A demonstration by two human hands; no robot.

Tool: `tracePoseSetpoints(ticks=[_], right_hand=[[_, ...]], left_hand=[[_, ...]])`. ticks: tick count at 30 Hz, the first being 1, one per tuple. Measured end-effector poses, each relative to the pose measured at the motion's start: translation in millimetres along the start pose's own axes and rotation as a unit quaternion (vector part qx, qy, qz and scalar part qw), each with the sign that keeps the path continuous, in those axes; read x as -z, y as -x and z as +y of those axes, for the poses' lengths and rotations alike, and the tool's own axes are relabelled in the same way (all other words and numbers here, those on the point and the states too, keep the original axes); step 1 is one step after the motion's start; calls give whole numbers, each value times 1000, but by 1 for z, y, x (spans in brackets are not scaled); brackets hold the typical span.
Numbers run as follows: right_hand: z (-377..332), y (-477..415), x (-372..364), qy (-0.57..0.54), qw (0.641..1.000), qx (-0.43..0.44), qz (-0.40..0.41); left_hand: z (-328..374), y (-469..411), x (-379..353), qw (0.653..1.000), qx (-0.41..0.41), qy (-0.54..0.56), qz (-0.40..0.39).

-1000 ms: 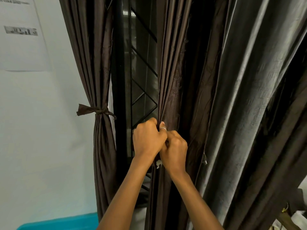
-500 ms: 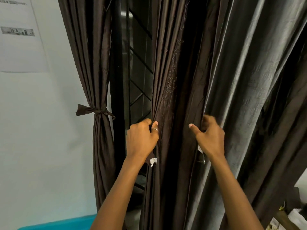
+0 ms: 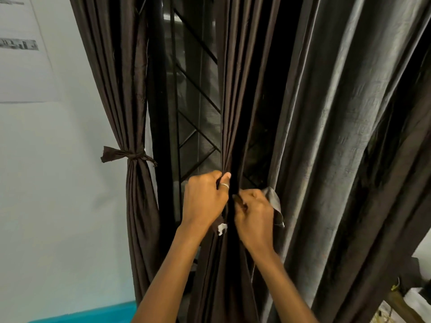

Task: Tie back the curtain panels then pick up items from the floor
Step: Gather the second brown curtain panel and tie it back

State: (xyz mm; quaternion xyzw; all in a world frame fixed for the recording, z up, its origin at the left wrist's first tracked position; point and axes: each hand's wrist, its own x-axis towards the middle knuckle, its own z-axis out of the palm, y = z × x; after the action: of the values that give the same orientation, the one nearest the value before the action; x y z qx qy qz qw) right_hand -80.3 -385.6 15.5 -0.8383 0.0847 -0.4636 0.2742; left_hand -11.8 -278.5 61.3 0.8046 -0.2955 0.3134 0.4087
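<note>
Dark brown curtains hang over a barred window. The left curtain panel is gathered and bound with a knotted fabric tie. The middle curtain panel is bunched in my left hand, whose thumb with a ring presses on the folds. Just right of it, my right hand is closed on a strip of grey-brown fabric and the panel's right edge. A small white tag hangs below my left hand. The two hands almost touch.
A wide grey-brown curtain fills the right side. A pale wall with a paper sheet is on the left, with a teal band at the bottom. Cluttered objects sit at the lower right.
My right hand had moved out to the right to grab fabric and has come back next to my left hand, pulling a fabric strip with it. The left hand kept its grip.
</note>
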Motion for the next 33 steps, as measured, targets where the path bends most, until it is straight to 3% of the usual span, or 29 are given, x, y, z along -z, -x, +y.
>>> tracePoseSetpoints(ticks=[3, 9, 13, 17, 20, 22, 24, 29, 33], right_hand=[[-11, 4, -12, -19, 998, 12, -50], [-17, 7, -19, -12, 998, 31, -54], [-16, 7, -21, -18, 996, 45, -72], [0, -3, -14, -118, 980, 16, -157], [16, -23, -8, -295, 935, -155, -118], [28, -44, -3, -346, 907, -222, -98], [39, -68, 1, -376, 883, -244, -137], [48, -104, 6, -508, 767, -253, -301], [51, -109, 1, -537, 728, -244, -350]], left_hand=[[0, 1, -3, 1000, -6, 7, -11], [-1, 5, 2, 998, 20, 37, -36], [3, 2, 0, 998, 41, -29, -23], [-9, -1, 4, 998, 56, -21, -10], [-16, -2, 12, 998, 51, -13, -18], [-19, -2, 20, 998, 50, 1, -36], [-21, -2, 26, 997, 50, 31, -59], [-25, 2, 38, 985, 59, 121, -106], [-27, 2, 47, 975, 50, 165, -141]])
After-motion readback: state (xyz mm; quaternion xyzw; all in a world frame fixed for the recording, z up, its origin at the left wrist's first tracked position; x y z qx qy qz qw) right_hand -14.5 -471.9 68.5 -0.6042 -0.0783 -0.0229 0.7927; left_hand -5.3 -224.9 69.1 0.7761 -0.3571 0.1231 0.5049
